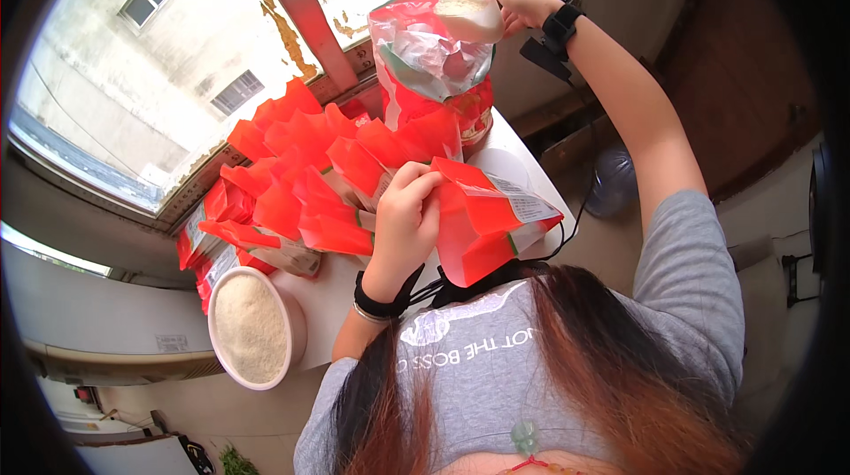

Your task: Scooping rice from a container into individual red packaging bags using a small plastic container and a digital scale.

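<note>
My left hand (405,218) is closed on the edge of a red packaging bag (469,231), whose top is spread wide. My right hand (522,8) reaches far forward and grips a white scoop (482,28) with pale, grainy stuff in it. The scoop is over the top of a large red and clear plastic bag (403,90), which stands upright near the window. Left of the bag in my left hand, several more red bags (310,169) stand close together with their tops up. What they contain is hidden.
A round tub (297,333) heaped with pale grains (251,324) sits at the near left of the white table (332,307). A window (159,77) runs behind the bags. A clear plastic bottle (613,183) is beyond the table's right edge, and a black cable (580,214) hangs nearby.
</note>
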The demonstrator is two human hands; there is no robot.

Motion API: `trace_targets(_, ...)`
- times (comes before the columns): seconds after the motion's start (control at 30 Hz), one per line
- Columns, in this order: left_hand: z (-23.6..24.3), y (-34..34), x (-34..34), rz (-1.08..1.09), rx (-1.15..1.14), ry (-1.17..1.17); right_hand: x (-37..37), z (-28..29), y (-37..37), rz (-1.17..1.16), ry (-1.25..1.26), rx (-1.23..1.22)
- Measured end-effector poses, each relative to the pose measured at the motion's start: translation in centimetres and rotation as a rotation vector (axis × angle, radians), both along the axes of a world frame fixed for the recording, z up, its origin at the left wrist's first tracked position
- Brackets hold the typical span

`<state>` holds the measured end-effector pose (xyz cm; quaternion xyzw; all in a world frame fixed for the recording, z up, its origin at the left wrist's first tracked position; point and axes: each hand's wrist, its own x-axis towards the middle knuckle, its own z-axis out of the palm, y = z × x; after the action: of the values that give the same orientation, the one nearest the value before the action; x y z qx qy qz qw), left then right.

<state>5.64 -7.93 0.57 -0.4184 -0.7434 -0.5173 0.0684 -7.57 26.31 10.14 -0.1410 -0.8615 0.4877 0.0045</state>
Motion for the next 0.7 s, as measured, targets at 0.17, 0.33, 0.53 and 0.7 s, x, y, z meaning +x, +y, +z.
trace_targets(0.17, 1.4, 0.7, -0.9, -0.001, 0.079, -0.104, 2.0, -4.1, 1.4, -0.127, 0.063, -0.506)
trace_targets(0.33, 5.0, 1.6, -1.3, 0.037, 0.085, -0.244, 6.1, -3.4, 1.9, -0.107, 0.269, -0.626)
trace_targets(0.53, 7.7, 4.4, -2.1, 0.108, -0.026, -0.229, 11.5, 2.3, -1.5, -0.08, 0.263, -0.668)
trace_targets(0.7, 8.0, 6.8, -1.9, 0.145, -0.073, -0.32, 15.7, 4.0, -2.4, 0.14, 0.16, -0.652)
